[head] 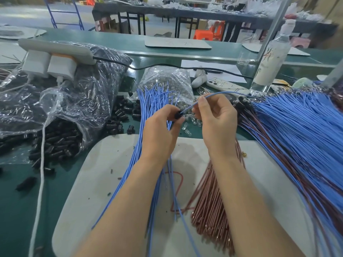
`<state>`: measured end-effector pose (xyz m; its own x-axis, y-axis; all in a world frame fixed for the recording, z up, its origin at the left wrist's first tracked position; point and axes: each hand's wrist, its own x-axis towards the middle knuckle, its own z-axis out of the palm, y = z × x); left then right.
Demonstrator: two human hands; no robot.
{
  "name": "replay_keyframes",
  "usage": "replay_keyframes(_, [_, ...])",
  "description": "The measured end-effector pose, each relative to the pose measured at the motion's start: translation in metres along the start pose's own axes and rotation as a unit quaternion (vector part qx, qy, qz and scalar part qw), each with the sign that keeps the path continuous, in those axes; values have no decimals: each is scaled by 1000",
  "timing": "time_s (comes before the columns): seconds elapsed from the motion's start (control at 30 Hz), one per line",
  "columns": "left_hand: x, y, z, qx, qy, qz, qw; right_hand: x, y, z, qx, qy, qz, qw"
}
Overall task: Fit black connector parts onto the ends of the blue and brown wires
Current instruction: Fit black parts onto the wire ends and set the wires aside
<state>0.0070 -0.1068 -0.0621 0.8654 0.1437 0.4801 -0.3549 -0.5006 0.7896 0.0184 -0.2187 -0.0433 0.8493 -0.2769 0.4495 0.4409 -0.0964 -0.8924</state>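
1. Black connector sits pinched in left hand fingertips, opening facing the wire, probably for threading.
2. Right hand pinches blue wire near its end, likely to stiffen and steer it.

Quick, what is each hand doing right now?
Left hand: closed, pinching a black connector part.
Right hand: closed, pinching a single blue wire that leads into the part.

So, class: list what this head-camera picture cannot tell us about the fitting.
1. Head view: whether the blue wire is seated inside the black connector; the left hand partly covers it.
2. Head view: part of the brown wires; the right forearm crosses them.
3. Head view: the bottle label; blurred.
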Motion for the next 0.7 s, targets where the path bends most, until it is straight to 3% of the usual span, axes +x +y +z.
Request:
replay_keyframes(0.13, [0,-1,2,45,11,19,999,1,4,-1,-39,-17,1,999])
replay_keyframes(0.3, [-1,0,4,53,5,59,997,2,6,-1,-64,-94,96,989])
replay_keyframes(0.4, [-1,-1,4,48,-7,44,998,3,3,-2,91,-72,189,975])
replay_keyframes(0.47, [-1,-1,4,50,-13,33,998,7,0,-4,231,-40,266,935])
replay_keyframes(0.53, [-1,1,5,53,-16,33,998,10,1,-7,294,-16,320,901])
replay_keyframes(0.6, [-1,2,6,59,-27,39,997,10,3,-7,267,-21,305,914])
replay_keyframes(0.7, [-2,4,7,67,-31,48,996,4,5,-3,96,-92,198,971])
